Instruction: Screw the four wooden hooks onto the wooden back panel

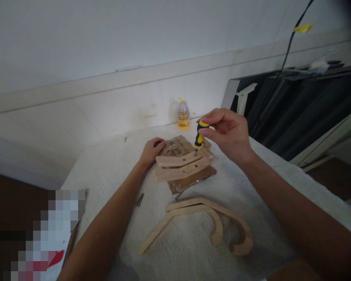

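Note:
My right hand (pixel 226 132) pinches the top of a short yellow and black screwdriver (pixel 199 136). The screwdriver stands upright with its tip on the upper of two stacked wooden slats (pixel 183 166). My left hand (pixel 150 151) is closed on the left end of those slats and holds them down. The slats lie on a brown cardboard sheet (pixel 190 181) with printed drawings. Nearer to me lie two curved, hook-shaped wooden pieces (pixel 210 222), untouched.
A white textured cloth (pixel 111 171) covers the surface. A small yellow-based clear container (pixel 183 115) stands at the back by the tiled wall. Dark screws (pixel 139 199) lie left of the cardboard. Dark panels (pixel 304 105) lean at the right. A black cable (pixel 289 47) hangs above them.

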`<action>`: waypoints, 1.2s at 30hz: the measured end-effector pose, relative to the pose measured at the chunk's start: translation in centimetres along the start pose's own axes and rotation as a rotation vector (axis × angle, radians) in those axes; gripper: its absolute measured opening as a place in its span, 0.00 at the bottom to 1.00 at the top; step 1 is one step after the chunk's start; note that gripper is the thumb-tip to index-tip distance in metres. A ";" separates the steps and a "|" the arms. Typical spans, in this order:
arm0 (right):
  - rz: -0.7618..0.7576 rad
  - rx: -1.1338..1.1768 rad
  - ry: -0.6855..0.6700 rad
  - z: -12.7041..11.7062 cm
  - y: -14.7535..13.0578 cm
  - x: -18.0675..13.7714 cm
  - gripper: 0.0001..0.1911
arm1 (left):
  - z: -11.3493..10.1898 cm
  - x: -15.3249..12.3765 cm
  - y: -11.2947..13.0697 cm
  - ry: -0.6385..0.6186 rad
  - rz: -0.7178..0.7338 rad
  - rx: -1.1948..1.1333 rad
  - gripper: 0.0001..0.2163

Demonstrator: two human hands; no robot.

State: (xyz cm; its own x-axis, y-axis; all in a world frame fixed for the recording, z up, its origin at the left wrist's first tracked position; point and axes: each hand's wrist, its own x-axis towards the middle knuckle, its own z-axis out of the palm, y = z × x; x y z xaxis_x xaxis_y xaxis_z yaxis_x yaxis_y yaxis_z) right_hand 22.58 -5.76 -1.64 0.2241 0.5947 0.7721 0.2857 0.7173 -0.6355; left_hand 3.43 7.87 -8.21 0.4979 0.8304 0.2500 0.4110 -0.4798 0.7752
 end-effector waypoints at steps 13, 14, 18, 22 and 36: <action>-0.050 0.070 0.048 0.3 0.3 0.0 0.13 | 0.1 0.2 -0.3 0.023 0.006 0.015 0.16; -0.071 0.038 0.095 0.3 0.4 0.0 0.15 | 0.1 0.2 -0.3 0.023 0.004 0.017 0.16; -0.088 0.000 0.130 0.1 0.6 -0.1 0.14 | 0.1 0.1 -0.2 0.022 0.003 0.020 0.15; -0.033 0.112 -0.062 -0.2 0.2 -0.1 0.08 | 0.1 0.1 -0.2 0.021 0.001 -0.002 0.16; -0.048 0.065 -0.076 -0.3 0.2 -0.2 0.04 | 0.2 0.3 -0.6 0.028 0.003 0.011 0.16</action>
State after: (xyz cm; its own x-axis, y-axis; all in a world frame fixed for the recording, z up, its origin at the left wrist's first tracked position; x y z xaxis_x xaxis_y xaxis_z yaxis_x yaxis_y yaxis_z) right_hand 22.87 -5.88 -1.95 0.1390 0.5829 0.8005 0.2331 0.7664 -0.5985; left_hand 3.48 8.39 -8.75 0.4781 0.8362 0.2688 0.4176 -0.4856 0.7680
